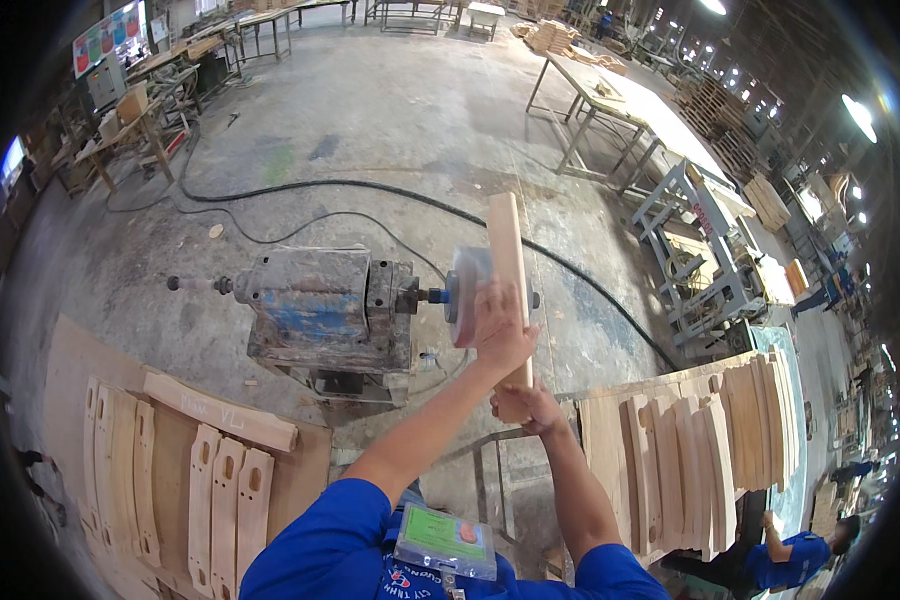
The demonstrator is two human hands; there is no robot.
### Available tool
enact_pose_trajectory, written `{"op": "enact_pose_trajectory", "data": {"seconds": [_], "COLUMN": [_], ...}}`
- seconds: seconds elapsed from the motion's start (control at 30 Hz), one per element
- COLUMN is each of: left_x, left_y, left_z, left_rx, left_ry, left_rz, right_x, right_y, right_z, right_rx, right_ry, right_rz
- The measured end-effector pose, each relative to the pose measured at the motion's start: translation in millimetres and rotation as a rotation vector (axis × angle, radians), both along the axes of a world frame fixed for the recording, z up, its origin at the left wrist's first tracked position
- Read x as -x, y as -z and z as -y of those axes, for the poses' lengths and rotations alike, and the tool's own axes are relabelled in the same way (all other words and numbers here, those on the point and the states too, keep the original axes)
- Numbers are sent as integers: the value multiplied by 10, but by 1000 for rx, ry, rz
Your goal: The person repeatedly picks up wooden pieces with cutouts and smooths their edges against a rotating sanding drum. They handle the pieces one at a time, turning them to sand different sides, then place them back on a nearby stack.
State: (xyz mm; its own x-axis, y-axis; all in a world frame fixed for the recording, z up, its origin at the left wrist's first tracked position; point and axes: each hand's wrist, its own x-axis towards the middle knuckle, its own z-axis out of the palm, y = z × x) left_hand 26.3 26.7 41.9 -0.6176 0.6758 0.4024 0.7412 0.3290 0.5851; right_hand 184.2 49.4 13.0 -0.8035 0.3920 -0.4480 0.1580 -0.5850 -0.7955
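A long pale wooden piece (pixel 508 240) stands lengthwise in front of me, angled away, against a blurred sanding drum (pixel 464 310) on the shaft of a machine. My left hand (pixel 502 328) is pressed round the middle of the piece, close beside the drum, its fingers slightly smeared by motion. Lower down, my right hand (pixel 536 406) is closed round the near end, thumb and fingers gripping its edge. The drum is partly hidden behind my left hand and the wood.
The worn grey-blue motor (pixel 315 300) sits left of the drum. Slotted wooden pieces (pixel 226 510) lie on a left board; curved pieces (pixel 685 460) stack at right. A black cable (pixel 360 184) crosses the floor. A person (pixel 795 555) in blue is at lower right.
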Motion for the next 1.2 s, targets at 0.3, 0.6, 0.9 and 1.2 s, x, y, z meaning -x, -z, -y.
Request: {"op": "enact_pose_trajectory", "data": {"seconds": [0.3,0.6,0.9,1.2], "left_x": [-588,50,-651,-354], "left_y": [408,285,398,271], "left_z": [596,92,774,460], "left_rx": [22,-11,-79,-49], "left_ry": [219,3,222,223], "left_rz": [140,-11,122,144], "right_x": [-1024,-140,-1459,-1232], "right_y": [310,18,73,-17], "right_z": [1071,625,1434,1196], "right_rx": [-88,-1544,-151,-225], "right_ry": [-22,-41,10,15], "right_rz": [150,713,183,246]}}
